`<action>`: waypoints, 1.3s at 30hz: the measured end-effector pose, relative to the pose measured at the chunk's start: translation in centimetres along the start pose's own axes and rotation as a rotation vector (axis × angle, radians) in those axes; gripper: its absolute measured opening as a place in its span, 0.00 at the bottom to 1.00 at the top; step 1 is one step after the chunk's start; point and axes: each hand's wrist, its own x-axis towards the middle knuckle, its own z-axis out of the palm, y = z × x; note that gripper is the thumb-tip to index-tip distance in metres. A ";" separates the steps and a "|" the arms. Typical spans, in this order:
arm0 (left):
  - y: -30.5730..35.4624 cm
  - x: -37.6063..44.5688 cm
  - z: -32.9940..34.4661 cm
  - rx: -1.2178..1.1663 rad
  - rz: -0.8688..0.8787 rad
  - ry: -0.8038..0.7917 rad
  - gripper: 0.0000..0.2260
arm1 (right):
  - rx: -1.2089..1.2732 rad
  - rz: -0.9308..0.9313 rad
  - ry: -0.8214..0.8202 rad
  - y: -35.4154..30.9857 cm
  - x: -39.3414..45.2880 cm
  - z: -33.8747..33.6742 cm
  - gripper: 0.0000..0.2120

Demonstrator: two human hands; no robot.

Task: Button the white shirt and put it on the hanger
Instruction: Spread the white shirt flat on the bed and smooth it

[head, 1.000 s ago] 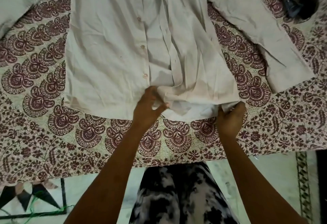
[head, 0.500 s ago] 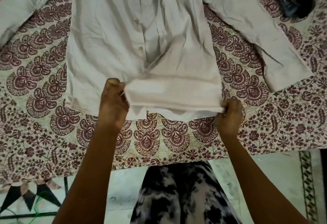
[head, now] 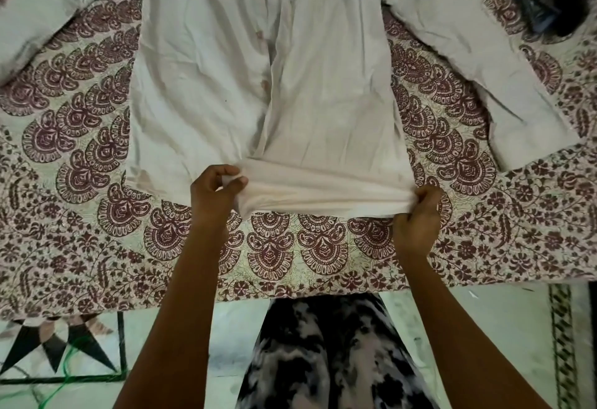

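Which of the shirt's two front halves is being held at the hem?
The front half on the right; both hands grip its hem, while the half with buttons lies flat.

Domestic setting, likely a bedroom: block-printed maroon bedsheet covers a bed; patterned inlaid floor tiles at 7 o'clock.

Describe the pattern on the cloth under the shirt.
Maroon paisley and floral print on cream bedspread, clearest in the head view.

The white shirt lies front-up and unbuttoned, collar toward 12 o'clock, sleeves spread toward 10 and 2 o'clock. Its right front panel's hem at 6 o'clock is lifted and stretched taut.
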 end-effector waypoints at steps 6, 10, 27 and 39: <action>-0.5 1.4 0.7 0.135 -0.069 -0.120 0.18 | -0.093 0.017 0.014 0.4 0.0 0.8 0.17; -1.2 1.3 0.4 0.409 -0.054 -0.384 0.33 | -0.132 -0.005 0.038 1.4 1.0 0.6 0.21; -3.2 0.1 0.7 0.068 -0.328 -0.195 0.32 | -0.288 -0.238 0.035 2.3 0.3 1.2 0.21; -5.5 -3.9 3.3 0.205 -0.154 -0.011 0.10 | -0.437 -0.327 -0.053 4.7 -0.6 0.7 0.11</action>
